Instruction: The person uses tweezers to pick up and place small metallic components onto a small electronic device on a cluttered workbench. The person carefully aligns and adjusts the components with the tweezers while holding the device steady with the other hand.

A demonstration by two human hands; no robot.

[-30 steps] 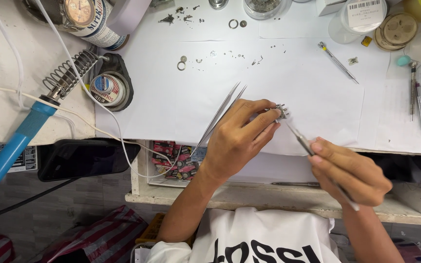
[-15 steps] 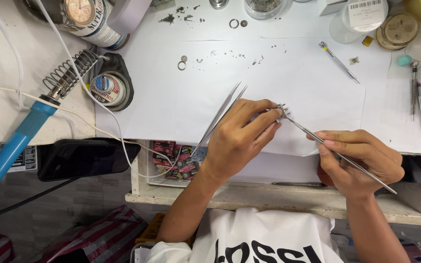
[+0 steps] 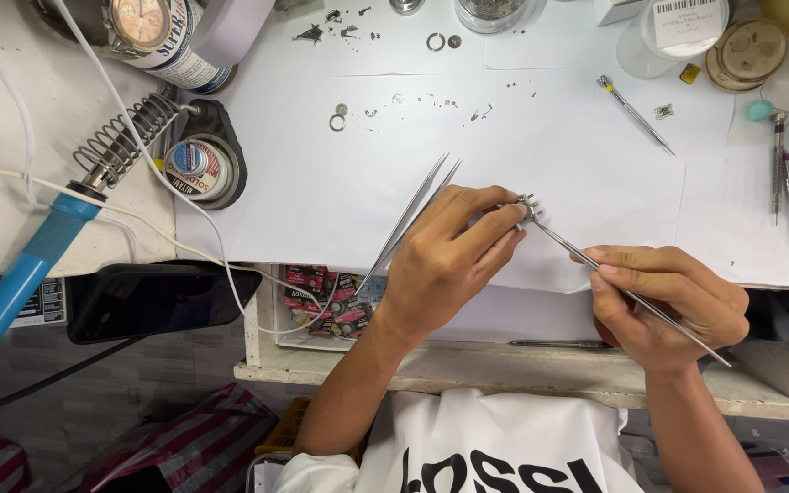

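At frame centre, the left hand (image 3: 449, 260) pinches a small silver metal watch part (image 3: 528, 210) while holding long steel tweezers (image 3: 413, 219); the right hand (image 3: 668, 306) pinches a thin steel probe (image 3: 595, 270) against it. Too much push could flick it away.

Bare white paper (image 3: 541, 155) lies open between the hands and the far edge. Obstacles: scattered tiny parts (image 3: 440, 99) near the far edge, screwdriver (image 3: 634, 114) toward the right, soldering iron stand (image 3: 195, 155) at the left edge.
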